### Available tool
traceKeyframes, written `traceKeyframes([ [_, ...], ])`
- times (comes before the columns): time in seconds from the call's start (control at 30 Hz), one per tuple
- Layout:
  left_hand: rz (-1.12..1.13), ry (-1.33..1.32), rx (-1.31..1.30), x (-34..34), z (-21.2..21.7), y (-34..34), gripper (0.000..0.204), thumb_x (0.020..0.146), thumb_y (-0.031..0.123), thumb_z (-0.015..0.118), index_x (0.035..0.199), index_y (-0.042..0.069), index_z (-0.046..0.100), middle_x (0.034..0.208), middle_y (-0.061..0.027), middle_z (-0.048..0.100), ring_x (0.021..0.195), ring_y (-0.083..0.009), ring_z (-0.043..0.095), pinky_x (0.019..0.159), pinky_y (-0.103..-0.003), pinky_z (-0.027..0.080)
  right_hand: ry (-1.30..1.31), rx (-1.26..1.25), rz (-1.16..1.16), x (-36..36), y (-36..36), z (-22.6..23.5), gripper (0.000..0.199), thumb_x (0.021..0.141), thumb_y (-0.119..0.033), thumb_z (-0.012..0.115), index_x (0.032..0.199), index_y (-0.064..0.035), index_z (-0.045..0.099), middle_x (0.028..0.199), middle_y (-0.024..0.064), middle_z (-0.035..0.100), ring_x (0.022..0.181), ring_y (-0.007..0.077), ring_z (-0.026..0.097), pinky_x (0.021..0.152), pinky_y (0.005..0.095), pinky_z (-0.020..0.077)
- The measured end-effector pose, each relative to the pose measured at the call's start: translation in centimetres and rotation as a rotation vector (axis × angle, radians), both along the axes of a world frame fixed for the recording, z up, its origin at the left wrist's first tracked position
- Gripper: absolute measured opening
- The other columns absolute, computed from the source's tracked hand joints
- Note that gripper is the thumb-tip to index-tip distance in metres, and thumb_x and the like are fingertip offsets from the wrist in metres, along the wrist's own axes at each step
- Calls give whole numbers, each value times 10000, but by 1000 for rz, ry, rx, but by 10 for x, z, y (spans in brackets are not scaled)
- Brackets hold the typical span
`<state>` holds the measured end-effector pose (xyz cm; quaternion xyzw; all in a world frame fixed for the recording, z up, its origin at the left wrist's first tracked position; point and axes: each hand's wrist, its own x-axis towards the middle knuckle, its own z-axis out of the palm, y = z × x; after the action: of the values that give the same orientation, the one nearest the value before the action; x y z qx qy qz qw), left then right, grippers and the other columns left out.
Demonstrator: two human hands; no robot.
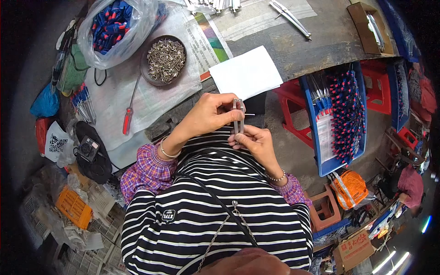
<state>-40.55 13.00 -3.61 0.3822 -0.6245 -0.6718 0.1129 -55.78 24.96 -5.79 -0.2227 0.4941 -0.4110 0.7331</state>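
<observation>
In front of my body I hold a slim two-legged metal piece [236,120] upright, with a thin pin [249,114] sticking out to its right. My left hand [210,115] is closed on its upper part, thumb in front and fingers behind. Lower down, my right hand [255,143] pinches its bottom end between thumb and fingers. White paper sheets [247,72] lie on the table edge just beyond my hands. To the left stands a round bowl [145,68] filled with small metal pins [166,61]. A screwdriver [127,121] with a red handle lies near the bowl.
A clear plastic bag [87,46] of blue-and-red parts stands at the back left. Similar metal pieces [291,19] lie at the back. On the right, a blue tray [323,173] of blue-and-red tools rests by red stools [293,110]. An open cardboard box [362,27] sits at the far right.
</observation>
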Motion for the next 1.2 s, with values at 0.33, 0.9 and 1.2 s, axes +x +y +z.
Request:
traceKeyframes([
  [0.33,37,21,68,3,2,4,133,804,49,637,904,-36,613,767,-23,605,696,-49,551,611,-180,461,185,-126,123,-1,-7,8,167,874,-35,531,1000,57,589,838,102,652,771,126,625,701,237,503],
  [0.9,565,-787,-899,164,20,0,304,780,86,613,1073,15,564,968,-105,607,863,-188,582,770,-311,460,856,-363,-98,-94,-43,2,116,849,-43,517,846,51,585,693,74,635,639,118,628,590,226,483],
  [1.2,486,-916,-802,170,6,-2,309,732,32,602,1039,38,565,900,-111,590,790,-236,586,721,-327,458,868,-317,-85,-102,-48,-4,135,861,-61,511,846,48,590,672,69,621,602,120,617,569,232,484],
])
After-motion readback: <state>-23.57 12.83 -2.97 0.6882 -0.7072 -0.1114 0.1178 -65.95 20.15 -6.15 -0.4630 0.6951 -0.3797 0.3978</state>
